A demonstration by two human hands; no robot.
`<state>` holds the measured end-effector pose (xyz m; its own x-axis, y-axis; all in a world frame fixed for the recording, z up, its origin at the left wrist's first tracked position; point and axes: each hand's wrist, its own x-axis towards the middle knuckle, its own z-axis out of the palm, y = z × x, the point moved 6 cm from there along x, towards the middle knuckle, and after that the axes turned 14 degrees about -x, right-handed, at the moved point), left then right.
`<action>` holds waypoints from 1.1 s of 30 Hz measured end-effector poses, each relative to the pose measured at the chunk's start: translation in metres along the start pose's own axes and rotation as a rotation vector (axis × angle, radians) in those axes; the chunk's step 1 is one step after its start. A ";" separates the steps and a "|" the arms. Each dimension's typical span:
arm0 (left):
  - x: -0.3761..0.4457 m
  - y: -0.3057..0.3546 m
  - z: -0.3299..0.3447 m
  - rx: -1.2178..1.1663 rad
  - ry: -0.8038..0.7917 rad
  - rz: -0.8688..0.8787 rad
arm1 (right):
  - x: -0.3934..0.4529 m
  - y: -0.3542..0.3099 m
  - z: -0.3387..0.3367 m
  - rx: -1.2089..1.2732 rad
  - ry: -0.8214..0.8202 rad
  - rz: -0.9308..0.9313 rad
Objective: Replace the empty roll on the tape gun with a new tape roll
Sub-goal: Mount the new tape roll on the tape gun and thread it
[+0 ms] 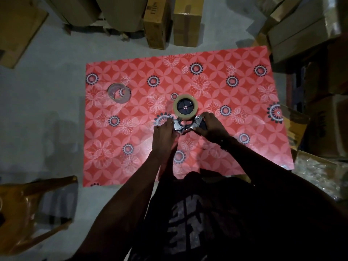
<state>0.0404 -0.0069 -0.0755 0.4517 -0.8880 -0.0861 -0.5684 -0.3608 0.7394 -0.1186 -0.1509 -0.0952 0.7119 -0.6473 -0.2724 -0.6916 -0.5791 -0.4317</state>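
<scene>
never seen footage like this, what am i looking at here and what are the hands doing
There is no machine here. This is one picture from a wide-angle camera worn on a person's head, looking forward and down, so the two arms at the bottom are that person's own.

They stand over a table with a red flower-patterned cover. On it, in the middle, is a tape gun with a full tape roll sitting on its wheel. The left hand grips the metal front end of the tape gun and the right hand grips its black handle. Farther left on the cover lies a thin, nearly bare roll, apart from everything else. Cardboard boxes stand around on the floor.
</scene>
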 end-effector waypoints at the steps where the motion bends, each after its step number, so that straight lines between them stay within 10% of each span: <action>1: 0.002 0.001 -0.002 0.007 0.002 0.031 | 0.001 0.000 0.000 0.000 -0.006 -0.001; 7: 0.005 -0.014 -0.013 -0.119 -0.072 0.063 | 0.005 0.005 0.001 0.033 -0.086 0.016; 17: 0.006 -0.013 -0.017 -0.525 0.071 -0.406 | 0.012 -0.009 -0.021 0.114 -0.167 0.110; 33: 0.071 0.050 -0.089 -0.591 0.106 -0.214 | 0.007 -0.036 -0.091 0.442 -0.159 0.269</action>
<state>0.1050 -0.0628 0.0147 0.5961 -0.7698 -0.2282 0.0034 -0.2818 0.9595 -0.1002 -0.1795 -0.0031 0.5502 -0.6407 -0.5355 -0.7593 -0.1170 -0.6401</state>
